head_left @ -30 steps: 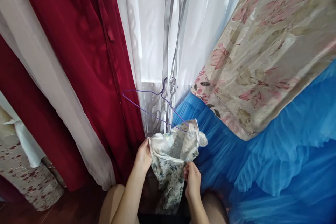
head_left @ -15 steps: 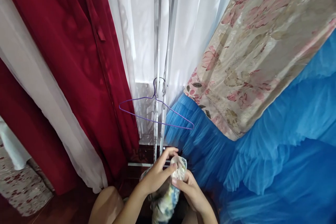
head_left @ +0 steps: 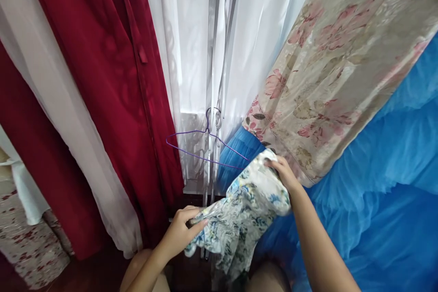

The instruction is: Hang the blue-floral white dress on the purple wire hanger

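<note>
Between my hands a white garment with blue and green flowers (head_left: 244, 212) is spread out, its lower part hanging over my lap. My left hand (head_left: 186, 228) grips its left edge between thumb and fingers. At the upper right, my right hand (head_left: 282, 171) holds the other edge, some fingers hidden by the cloth. Just beyond the garment, a purple wire hanger (head_left: 191, 133) hangs on the white metal stand; the cloth covers the hanger's right end. What kind of garment it is cannot be made out.
Dark red cloth (head_left: 112, 100) and a pale sheer drape (head_left: 68, 114) hang at left. White curtains (head_left: 191, 54) hang behind the metal stand (head_left: 211, 77). At right are a beige floral cloth (head_left: 328, 77) and ruffled blue tulle (head_left: 386, 182).
The bunched floral garment has been opened out between my hands. My right hand has moved up and right with one edge, my left hand down and left with the other.
</note>
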Tool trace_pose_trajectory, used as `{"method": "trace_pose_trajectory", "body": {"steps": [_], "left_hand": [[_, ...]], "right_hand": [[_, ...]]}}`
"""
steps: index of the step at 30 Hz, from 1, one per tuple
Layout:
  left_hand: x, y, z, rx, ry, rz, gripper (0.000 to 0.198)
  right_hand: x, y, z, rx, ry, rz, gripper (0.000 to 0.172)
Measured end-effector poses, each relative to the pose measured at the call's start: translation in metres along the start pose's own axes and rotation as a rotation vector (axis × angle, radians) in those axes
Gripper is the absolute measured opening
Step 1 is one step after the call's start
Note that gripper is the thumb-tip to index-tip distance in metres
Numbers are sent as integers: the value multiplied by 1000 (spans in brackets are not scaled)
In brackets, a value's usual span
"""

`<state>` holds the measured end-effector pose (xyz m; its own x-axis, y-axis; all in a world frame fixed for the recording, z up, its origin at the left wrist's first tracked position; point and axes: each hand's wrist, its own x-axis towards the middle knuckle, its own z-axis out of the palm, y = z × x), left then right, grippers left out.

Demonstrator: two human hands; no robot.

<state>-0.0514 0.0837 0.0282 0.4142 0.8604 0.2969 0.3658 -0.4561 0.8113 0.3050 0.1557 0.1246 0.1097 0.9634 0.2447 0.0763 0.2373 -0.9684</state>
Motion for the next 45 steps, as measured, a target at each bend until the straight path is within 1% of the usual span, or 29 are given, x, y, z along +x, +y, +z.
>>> {"method": "trace_pose_trajectory", "body": {"steps": [2,3,5,7,9,11,13,15,18,21,23,25,29,31,33,36,38,40,41,42,43,44,45], "left_hand": [[2,12,-11,-22,68,80,37],[3,16,-18,-18,106,114,38],[4,19,-35,14,190,156,40],[5,12,-58,111,235,182,39],[7,-5,-85,273,203,230,32],[12,-28,-114,436,129,271,22],[21,-52,-140,534,93,238,15],[36,-68,-162,577,113,168,19],[65,-75,-182,598,234,120,24],[89,-73,-190,530,368,158,27],[98,-72,-189,466,414,179,30],[100,-74,-187,456,445,175,32],[98,-74,-189,538,477,192,35],[102,-68,-191,540,501,223,35],[110,-56,-191,474,526,251,33],[128,-34,-185,232,498,243,28],[139,-21,-180,39,478,211,28],[145,-12,-177,-39,542,171,35],[145,-9,-177,-24,594,148,36],[142,-6,-177,17,636,125,33],[138,-3,-177,63,655,108,27],[133,0,-176,104,641,98,21],[128,4,-175,139,594,98,18]], "right_hand": [[32,-6,25,12,-95,36,25],[43,-8,39,23,-147,59,27],[52,-11,63,48,-250,107,34],[50,-13,77,100,-326,143,38],[43,-17,77,176,-369,158,37],[35,-23,68,229,-420,184,38],[32,-31,57,218,-481,224,38],[31,-38,51,178,-508,255,33],[32,-44,51,140,-494,266,29],[32,-44,59,172,-540,265,33],[31,-41,64,202,-559,254,33],[30,-39,67,222,-557,250,32],[27,-39,68,263,-541,218,29],[24,-40,68,276,-510,186,30],[22,-42,68,284,-479,191,31],[23,-43,71,309,-449,272,30],[25,-39,73,306,-407,334,31],[24,-32,73,308,-336,345,32],[20,-27,71,327,-300,335,34],[15,-21,68,352,-266,321,35],[7,-14,64,374,-226,307,36],[-2,-7,60,382,-180,289,36],[-12,-1,55,371,-129,263,35]]}}
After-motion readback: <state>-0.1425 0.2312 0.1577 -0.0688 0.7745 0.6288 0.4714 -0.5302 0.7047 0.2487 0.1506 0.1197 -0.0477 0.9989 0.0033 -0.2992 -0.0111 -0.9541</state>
